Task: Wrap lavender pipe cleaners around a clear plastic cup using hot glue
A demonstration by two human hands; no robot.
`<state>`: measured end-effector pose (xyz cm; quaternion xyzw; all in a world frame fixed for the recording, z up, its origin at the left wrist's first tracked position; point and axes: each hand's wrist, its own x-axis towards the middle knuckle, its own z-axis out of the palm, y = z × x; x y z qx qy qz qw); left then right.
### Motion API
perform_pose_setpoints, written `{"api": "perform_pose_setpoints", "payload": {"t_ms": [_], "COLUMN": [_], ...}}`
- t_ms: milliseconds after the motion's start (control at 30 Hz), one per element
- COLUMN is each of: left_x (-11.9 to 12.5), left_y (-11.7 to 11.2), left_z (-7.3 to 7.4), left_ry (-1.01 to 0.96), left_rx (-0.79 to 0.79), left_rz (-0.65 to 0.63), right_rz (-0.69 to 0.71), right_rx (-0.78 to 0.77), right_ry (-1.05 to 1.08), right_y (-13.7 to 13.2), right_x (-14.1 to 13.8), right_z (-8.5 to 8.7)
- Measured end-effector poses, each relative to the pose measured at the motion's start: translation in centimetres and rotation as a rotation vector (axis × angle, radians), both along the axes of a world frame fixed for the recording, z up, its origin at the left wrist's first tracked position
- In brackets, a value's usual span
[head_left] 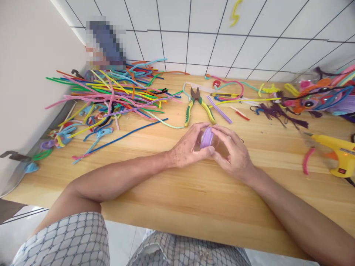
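Observation:
Between my two hands is a small clear, rounded plastic piece with lilac pipe cleaner (206,137) wound around it in side-by-side rows. My left hand (187,146) is closed around its left side, thumb across the front. From the right, my right hand (234,150) grips it with fingertips and thumb. Fingers cover parts of the piece, so its full shape is hidden. Just beyond my hands lie pliers (197,105) with yellow-green handles, their jaws pointing to the wall. A loose lilac pipe cleaner (219,109) rests beside them.
A heap of coloured pipe cleaners (119,92) spreads across the back left. At the right edge lies a yellow glue gun (332,147), near a pink pipe cleaner piece (307,160). Behind it sits a colourful pipe-cleaner figure (310,98). A utility knife (226,95) lies near the tiled wall (174,44).

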<state>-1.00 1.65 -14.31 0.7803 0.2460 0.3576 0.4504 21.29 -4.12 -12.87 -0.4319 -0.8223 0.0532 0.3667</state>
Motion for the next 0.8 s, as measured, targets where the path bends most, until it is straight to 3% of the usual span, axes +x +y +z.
{"api": "perform_pose_setpoints", "payload": {"t_ms": [400, 800], "left_x": [0.22, -0.06], "left_y": [0.41, -0.07], "left_z": [-0.70, -0.51], "left_ry": [0.009, 0.125], "left_rx": [0.248, 0.228], "left_rz": [0.022, 0.040], "right_rz": [-0.016, -0.014], "right_rx": [-0.034, -0.012], "right_ry": [0.019, 0.009], "right_y": [-0.15, -0.24], "right_x": [0.32, 0.36], "right_z": [-0.60, -0.67]}}
